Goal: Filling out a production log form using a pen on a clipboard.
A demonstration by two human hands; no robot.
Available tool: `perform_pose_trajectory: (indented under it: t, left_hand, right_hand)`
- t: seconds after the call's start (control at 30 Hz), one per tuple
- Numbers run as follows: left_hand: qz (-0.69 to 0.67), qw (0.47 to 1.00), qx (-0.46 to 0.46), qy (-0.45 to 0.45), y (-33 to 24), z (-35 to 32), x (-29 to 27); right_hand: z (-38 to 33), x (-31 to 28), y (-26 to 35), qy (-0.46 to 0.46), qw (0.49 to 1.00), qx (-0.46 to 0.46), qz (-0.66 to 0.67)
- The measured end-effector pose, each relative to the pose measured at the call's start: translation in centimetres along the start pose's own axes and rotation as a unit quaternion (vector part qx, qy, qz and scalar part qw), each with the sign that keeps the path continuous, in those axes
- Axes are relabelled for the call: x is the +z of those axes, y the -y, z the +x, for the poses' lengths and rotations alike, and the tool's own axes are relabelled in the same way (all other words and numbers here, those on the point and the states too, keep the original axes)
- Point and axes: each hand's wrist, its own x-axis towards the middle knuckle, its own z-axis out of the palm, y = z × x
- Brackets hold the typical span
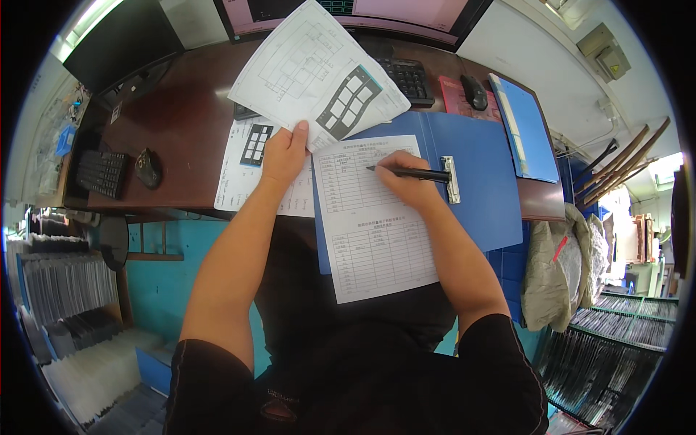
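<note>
Brown table [185, 123] under blue folder [478, 181]: form [370, 225] barely filled, right hand [406, 187] fingers clamped on pen [409, 172] near top rows, left hand [284, 154] fingers pinching lifted drawing sheet [315, 72].

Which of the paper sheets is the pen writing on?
The form on the open blue folder, under the right hand. The left hand lifts the drawing sheet instead.
</note>
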Motion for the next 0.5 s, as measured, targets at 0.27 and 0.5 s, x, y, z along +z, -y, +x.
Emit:
perform_pose_trajectory:
  t: [0.27, 0.5]
  left_hand:
    - [-0.009, 1.0, -0.006, -0.001, 0.13, -0.06, -0.03]
    - [-0.002, 1.0, -0.007, -0.005, 0.67, 0.16, 0.12]
  right_hand:
    - [0.08, 0.19, -0.13, -0.007, 1.0, 0.005, -0.017]
    - [0.04, 0.28, -0.23, -0.01, 1.0, -0.002, 0.003]
